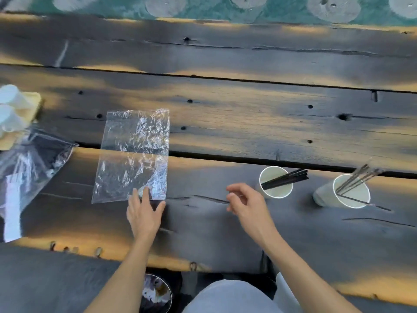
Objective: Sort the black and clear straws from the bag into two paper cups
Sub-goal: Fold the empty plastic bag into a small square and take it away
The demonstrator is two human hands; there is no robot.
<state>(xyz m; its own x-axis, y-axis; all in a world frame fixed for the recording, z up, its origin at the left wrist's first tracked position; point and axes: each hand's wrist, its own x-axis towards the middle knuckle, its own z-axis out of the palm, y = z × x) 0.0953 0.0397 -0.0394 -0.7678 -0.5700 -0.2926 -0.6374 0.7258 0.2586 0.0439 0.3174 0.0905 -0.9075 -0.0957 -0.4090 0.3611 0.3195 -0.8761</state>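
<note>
A flat, crinkled clear plastic bag point(133, 154) lies on the dark wooden table with nothing visible inside it. My left hand point(143, 213) rests flat with its fingertips on the bag's near right corner. My right hand point(246, 203) hovers just left of the cups, fingers loosely curled and empty. A white paper cup point(275, 184) holds several black straws point(285, 179) leaning right. Further right, a second paper cup point(350, 192) holds several clear straws point(357, 177).
At the left edge lies another plastic bag point(31, 163) with dark contents, next to stacked white cups point(10, 107) on a yellowish pad. Wide gaps run between the table planks. A round metal object point(155, 292) sits below the table's near edge.
</note>
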